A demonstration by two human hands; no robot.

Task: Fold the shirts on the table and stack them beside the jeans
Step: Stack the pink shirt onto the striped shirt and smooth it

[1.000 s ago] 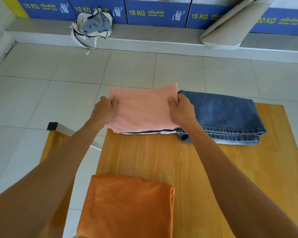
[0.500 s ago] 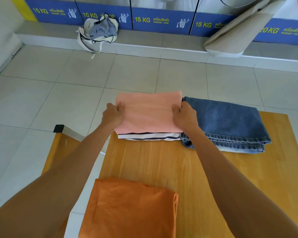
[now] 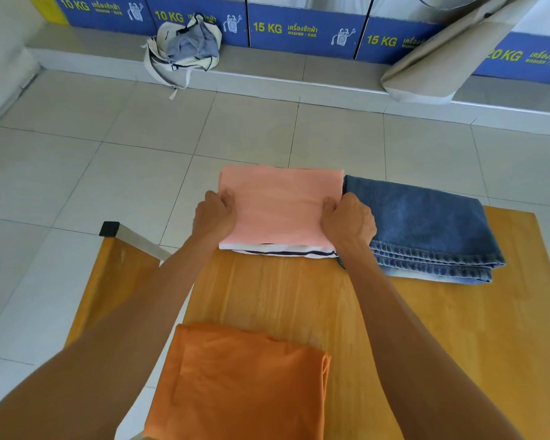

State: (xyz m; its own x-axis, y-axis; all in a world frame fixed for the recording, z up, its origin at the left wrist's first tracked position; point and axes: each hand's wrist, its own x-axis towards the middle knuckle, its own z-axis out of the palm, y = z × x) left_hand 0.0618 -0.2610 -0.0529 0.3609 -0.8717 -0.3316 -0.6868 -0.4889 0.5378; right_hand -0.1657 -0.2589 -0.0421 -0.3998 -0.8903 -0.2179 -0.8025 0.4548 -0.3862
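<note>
Head view, sole camera: light wooden surface (image 3: 426, 328) with honey-coloured grain, set on a pale tiled floor (image 3: 77, 169). At its far edge, a folded salmon-pink shirt (image 3: 280, 204) lies on top of a folded white shirt with dark navy stripes (image 3: 283, 250), only the near edge of the latter showing. Left hand (image 3: 215, 215) curled closed on the pink shirt's left edge, fingers tucked against the fabric; right hand (image 3: 350, 222) likewise closed on its right edge, knuckles up. Immediately right of this stack and touching it, a folded pile of blue denim jeans (image 3: 426, 227), stitched hems facing the viewer. At the near edge of the surface, well apart from the stack, a loosely folded bright orange shirt (image 3: 242, 385), untouched. Left of the surface, a wooden bench with a metal, black-capped leg (image 3: 115, 230). Beyond, on a grey step: a cream and grey fabric bag (image 3: 188, 46) and blue washer panels marked 10 KG and 15 KG (image 3: 299, 30).
</note>
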